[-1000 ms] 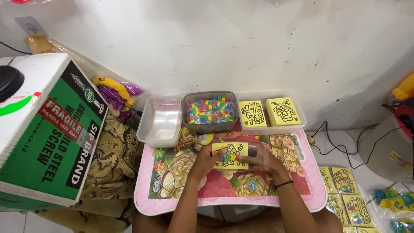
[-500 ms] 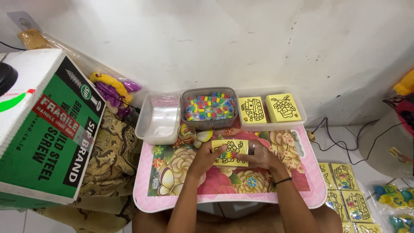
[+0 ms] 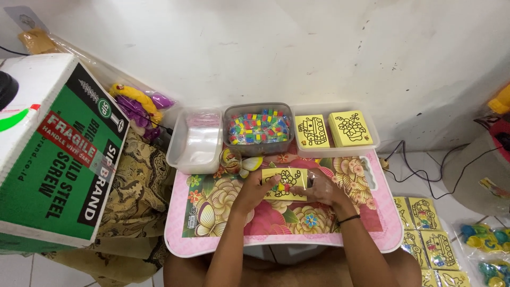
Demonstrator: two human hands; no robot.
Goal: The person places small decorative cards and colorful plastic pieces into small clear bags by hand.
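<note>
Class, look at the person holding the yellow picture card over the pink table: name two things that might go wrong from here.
1. Small coloured pieces lie on the yellow card, pinned between the left hand and right hand; tilting it may spill them.
2. The tub of coloured blocks stands just beyond the hands, so a forward reach might knock it.

Beyond your hands you face a scuffed white wall (image 3: 319, 48). The pink floral worktop (image 3: 372, 234) stands on pale floor tiles (image 3: 419, 180), evenly lit.
</note>
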